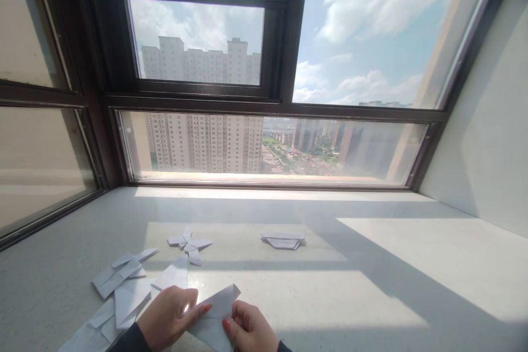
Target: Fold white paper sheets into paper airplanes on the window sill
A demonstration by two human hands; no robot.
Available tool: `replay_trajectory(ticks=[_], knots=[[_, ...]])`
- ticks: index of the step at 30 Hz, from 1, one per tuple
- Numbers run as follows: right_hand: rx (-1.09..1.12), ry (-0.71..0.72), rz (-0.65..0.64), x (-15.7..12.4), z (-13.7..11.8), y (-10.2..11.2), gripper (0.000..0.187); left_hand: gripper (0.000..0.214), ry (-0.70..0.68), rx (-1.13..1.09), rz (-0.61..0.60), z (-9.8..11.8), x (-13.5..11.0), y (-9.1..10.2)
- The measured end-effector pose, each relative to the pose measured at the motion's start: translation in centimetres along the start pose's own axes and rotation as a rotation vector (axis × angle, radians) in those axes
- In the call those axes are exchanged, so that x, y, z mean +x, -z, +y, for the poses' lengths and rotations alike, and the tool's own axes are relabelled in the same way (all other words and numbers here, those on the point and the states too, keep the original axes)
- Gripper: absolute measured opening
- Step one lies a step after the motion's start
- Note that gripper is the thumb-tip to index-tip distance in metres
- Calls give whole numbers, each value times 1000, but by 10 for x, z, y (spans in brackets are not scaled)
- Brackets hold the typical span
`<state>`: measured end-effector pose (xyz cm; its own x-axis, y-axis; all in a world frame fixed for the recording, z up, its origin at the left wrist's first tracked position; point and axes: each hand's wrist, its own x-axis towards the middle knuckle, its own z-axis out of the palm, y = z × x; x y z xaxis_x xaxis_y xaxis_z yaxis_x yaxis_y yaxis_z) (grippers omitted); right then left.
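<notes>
A folded sheet of white paper (218,304) is held between my two hands at the bottom centre. My left hand (167,313) grips its left side, the thumb lying on top. On the right edge my right hand (252,330) pinches the paper between thumb and fingers. Just behind and left of my left hand lie several folded white paper pieces (134,300), overlapping in a loose pile. Beyond them rests a pinwheel-like folded paper (188,243). A boat-shaped folded paper (282,241) stands apart, farther right.
The pale windowsill (313,291) carries all the paper, with sunlight and shadow bands across it. Dark window frames (264,105) border the far and left sides. A white wall (487,121) rises at the right. Tall buildings show outside.
</notes>
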<state>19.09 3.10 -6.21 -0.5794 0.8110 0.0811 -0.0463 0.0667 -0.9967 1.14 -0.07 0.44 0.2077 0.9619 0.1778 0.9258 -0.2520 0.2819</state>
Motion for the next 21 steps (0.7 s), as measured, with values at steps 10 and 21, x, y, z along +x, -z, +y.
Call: replay_trajectory(ticks=[10, 21], knots=[[321, -106, -92, 2, 0, 5, 47, 49, 66, -95, -68, 4, 5, 0], [381, -197, 270, 2, -22, 1, 47, 42, 70, -105, -33, 12, -2, -20]])
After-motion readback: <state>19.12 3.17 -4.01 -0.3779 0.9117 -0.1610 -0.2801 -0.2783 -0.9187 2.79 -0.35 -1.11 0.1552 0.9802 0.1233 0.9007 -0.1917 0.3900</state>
